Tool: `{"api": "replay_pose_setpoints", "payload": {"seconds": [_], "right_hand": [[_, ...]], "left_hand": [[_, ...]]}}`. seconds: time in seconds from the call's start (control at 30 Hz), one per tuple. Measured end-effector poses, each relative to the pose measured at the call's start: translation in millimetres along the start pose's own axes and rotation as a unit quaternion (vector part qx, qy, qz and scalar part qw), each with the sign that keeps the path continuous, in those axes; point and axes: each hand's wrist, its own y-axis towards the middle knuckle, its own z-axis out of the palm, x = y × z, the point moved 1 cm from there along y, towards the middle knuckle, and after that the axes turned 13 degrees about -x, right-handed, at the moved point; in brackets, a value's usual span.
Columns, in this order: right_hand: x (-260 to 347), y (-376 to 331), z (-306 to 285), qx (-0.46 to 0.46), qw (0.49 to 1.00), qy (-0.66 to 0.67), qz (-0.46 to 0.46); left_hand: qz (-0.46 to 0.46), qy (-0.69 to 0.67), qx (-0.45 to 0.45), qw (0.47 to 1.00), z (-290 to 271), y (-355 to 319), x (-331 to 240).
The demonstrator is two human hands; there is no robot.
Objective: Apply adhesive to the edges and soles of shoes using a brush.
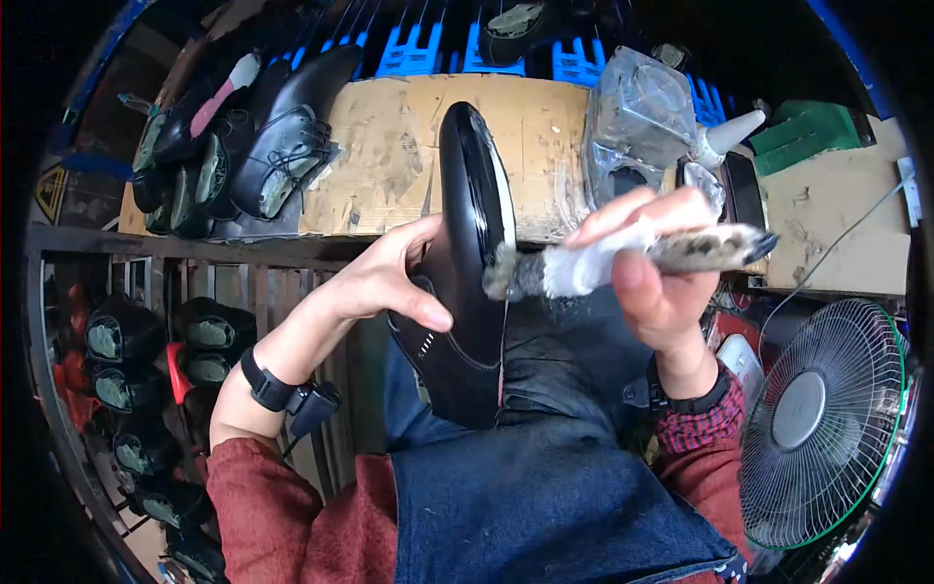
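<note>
Black shoe [471,282] apart from cloudy container [642,112], contents unclear

Left hand [389,287] grips a black shoe [465,307], right hand [662,292] holds a brush [598,263] (white wrapping [569,273] round it) at the shoe's edge, other shoes [282,146] on a wooden bench [389,127]

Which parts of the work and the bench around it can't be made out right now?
All in the head view:
Left hand: most fingers, hidden behind the held shoe.
Brush: part of its handle, covered by the right hand.
Underside of the held shoe: turned away.
Dark shoe at the top: partly cut off by the upper edge.
</note>
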Motion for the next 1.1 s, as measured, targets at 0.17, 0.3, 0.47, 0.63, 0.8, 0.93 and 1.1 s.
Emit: {"api": "replay_pose_setpoints", "payload": {"seconds": [0.17, 0.3, 0.47, 0.63, 0.8, 0.93, 1.1], "right_hand": [[0.5, -15.2, -18.3, 0.049, 0.992, -0.062, 0.097], [-9.6, 2.4, -70.4, -0.229, 0.931, -0.278, 0.066], [-33.0, 2.1, -113.3, -0.074, 0.844, -0.530, -0.008], [-25.6, -12.1, -112.0, -0.213, 0.916, -0.332, 0.081], [-18.5, -26.4, -47.5, -0.157, 0.960, -0.060, 0.225], [-42.5, 1.0, 4.5, -0.068, 0.958, -0.181, 0.212], [-81.2, 64.2, 19.8, -0.123, 0.947, -0.213, 0.206]], "left_hand": [[-0.032, -0.283, -0.021, 0.958, 10.4, 9.9, 21.5], [-0.105, -0.509, -0.204, 0.830, 61.8, -7.2, 60.0], [-0.113, -0.504, -0.299, 0.802, 84.7, -31.0, 97.9], [0.001, -0.349, -0.353, 0.868, 76.4, -30.8, 95.3], [0.044, -0.328, -0.354, 0.875, 85.8, -28.3, 81.2], [0.026, -0.300, -0.361, 0.883, 86.4, -27.4, 76.8], [0.015, -0.299, -0.356, 0.885, 83.0, -30.0, 73.5]]}}
